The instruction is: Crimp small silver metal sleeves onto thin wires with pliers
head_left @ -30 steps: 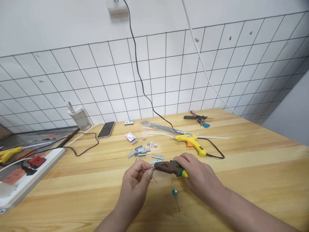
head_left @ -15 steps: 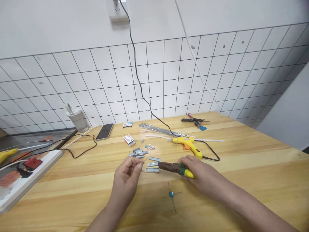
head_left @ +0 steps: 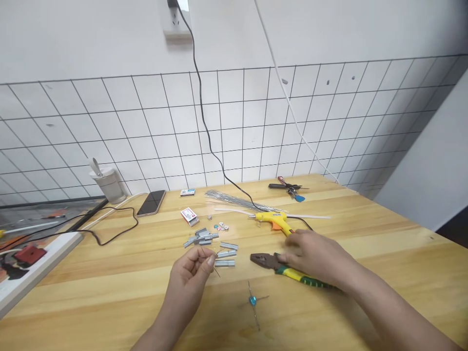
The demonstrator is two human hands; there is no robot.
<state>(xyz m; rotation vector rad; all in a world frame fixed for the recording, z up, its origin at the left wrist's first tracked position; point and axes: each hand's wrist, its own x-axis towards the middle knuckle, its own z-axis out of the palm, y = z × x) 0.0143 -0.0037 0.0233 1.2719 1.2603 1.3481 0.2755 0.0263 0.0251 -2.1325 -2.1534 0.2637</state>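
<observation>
My left hand [head_left: 193, 274] is closed, with the thumb and fingertips pinching a thin wire [head_left: 217, 272]. Combination pliers [head_left: 268, 262] with yellow-and-green handles lie low at the tabletop. My right hand [head_left: 310, 256] is closed over them, its thumb by the pivot; one handle shows below the hand and the other is hidden. A blue gem with wire arms [head_left: 252, 301] rests on the wood in front of the pliers. Beyond my left fingertips are several short metal channel pieces [head_left: 229, 246], and a pile of similar pieces [head_left: 203, 237] sits further left.
A yellow glue gun [head_left: 272, 218] lies just beyond my right hand. Behind it are a bundle of metal wires [head_left: 237, 199] and black-handled tools [head_left: 285, 186]. Small boxes [head_left: 189, 216], a phone [head_left: 151, 203], a white cup [head_left: 109, 185] and a power strip [head_left: 40, 265] stand or lie leftward.
My right hand has lowered the pliers to the tabletop and turned them, so their long handle now shows under the wrist. The left hand keeps its pinch. The view has shifted slightly.
</observation>
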